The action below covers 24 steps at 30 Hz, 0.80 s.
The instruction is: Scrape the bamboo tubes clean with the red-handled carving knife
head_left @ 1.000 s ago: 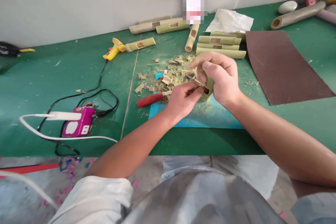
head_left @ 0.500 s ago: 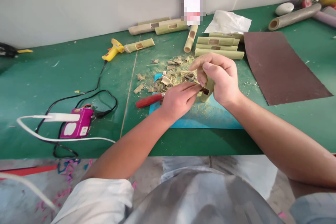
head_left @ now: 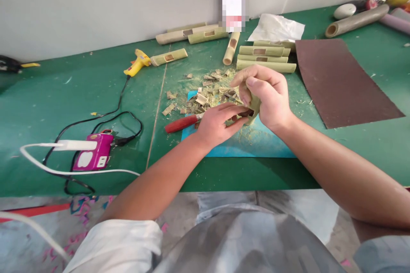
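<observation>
My right hand (head_left: 272,96) is closed round a short green bamboo tube (head_left: 255,104), held tilted above a blue mat (head_left: 256,143). A rectangular hole is cut in the tube's side, and my right fingers cover its upper part. My left hand (head_left: 219,123) is at that hole, with fingers and thumb brought together there. Something small and dark shows at the left fingertips, too hidden to name. Beside my left wrist lies a tool with a red handle (head_left: 182,123), its front end under the hand. Bamboo chips (head_left: 201,99) and sawdust lie behind both hands.
Several cut bamboo tubes (head_left: 267,67) lie at the back. A yellow glue gun (head_left: 138,63) and a purple power adapter (head_left: 96,151) with cables are on the left of the green table (head_left: 109,76). A brown sheet (head_left: 346,85) and a thick tube (head_left: 358,20) lie right.
My left fingers have shifted slightly right and further onto the tube's hole, with the thumb now lower and apart from the palm. My right hand keeps its hold on the tube.
</observation>
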Tool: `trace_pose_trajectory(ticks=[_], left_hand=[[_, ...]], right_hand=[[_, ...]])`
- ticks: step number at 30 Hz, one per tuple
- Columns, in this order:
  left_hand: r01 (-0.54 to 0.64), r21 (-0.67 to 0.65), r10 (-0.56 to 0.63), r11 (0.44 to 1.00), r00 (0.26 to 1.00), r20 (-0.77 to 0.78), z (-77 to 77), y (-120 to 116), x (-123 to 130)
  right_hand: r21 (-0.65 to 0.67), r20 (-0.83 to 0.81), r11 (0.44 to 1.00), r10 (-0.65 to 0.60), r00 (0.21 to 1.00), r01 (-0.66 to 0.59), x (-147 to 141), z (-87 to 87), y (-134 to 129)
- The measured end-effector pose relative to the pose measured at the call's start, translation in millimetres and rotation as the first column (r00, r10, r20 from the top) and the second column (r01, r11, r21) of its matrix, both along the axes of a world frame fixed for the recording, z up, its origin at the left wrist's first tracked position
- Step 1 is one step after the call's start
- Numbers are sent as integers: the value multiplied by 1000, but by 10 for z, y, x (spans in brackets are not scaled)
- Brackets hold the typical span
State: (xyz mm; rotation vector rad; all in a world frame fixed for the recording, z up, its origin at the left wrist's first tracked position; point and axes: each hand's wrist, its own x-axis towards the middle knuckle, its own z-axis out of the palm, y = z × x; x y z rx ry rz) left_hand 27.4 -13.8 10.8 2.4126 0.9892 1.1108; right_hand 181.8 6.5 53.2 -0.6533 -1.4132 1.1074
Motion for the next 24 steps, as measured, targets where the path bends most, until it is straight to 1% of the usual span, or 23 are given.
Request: trace_pose_trajectory(ticks=[3,10,13,15,18,22,24], left_hand=[[2,6,-3,1000,1000,27,-5,-3,14],[59,12,-59,998,996,65,7,8,10],[62,-33,-60,998,997,51,1,6,1],[39,-28,-38,999,999,35,-7,1,3],[10,79,-12,997,999,35,-30,0,16],[58,204,-62,977,998,15,-68,34,26],[52,257,-54,965,999,2,-77,55,23]], right_hand=[[-7,8,1000,-6,1000,6,2,-2,1],[7,-24,1000,8,1000,-8,7,-13,3],[3,-10,1000,7,1000,-7,5,-6,-1],[12,-8,1000,8,1000,-8,3,-2,0],[26,-16,1000,16,1000,-16,0,-2,8],[15,-18,1000,22,1000,-22,-6,-2,10],[10,-15,1000,30,999,-30,-9,0,8]])
